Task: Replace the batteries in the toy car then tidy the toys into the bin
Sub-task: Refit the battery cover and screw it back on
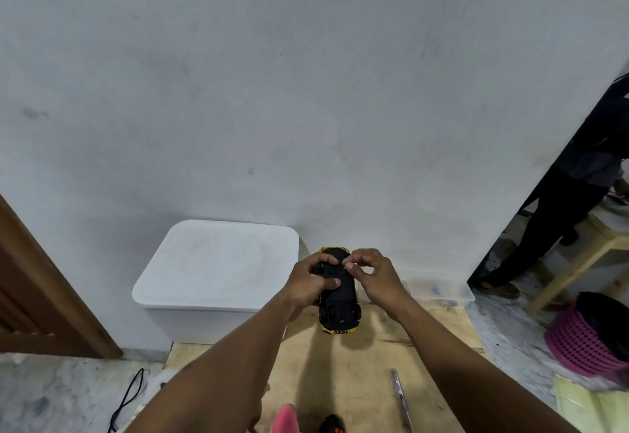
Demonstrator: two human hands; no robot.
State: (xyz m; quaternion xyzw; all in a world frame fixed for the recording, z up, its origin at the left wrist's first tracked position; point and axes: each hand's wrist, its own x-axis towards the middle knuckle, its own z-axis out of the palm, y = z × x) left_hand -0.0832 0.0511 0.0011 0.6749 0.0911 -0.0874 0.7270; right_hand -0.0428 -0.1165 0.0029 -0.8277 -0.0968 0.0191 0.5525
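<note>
A yellow toy car (340, 310) is held upside down above the wooden table (435, 357), its black underside facing me. My left hand (311, 283) grips the car's left side, thumb lying across the underside. My right hand (371, 274) hovers at the car's far end, fingers curled, fingertips pinching at the underside near the battery cover; whether it holds a small part I cannot tell. A white bin (204, 276) with its lid on stands left of the car against the wall. A screwdriver (401, 398) lies on the table at the near right.
A clear plastic lid or tray (442, 288) lies by the wall at right. A pink toy (284, 419) and a black-and-red toy (332, 424) sit at the table's near edge. A pink basket (578, 344), a person's legs (551, 221) and a stool are at right. A black cable (131, 395) crosses the floor.
</note>
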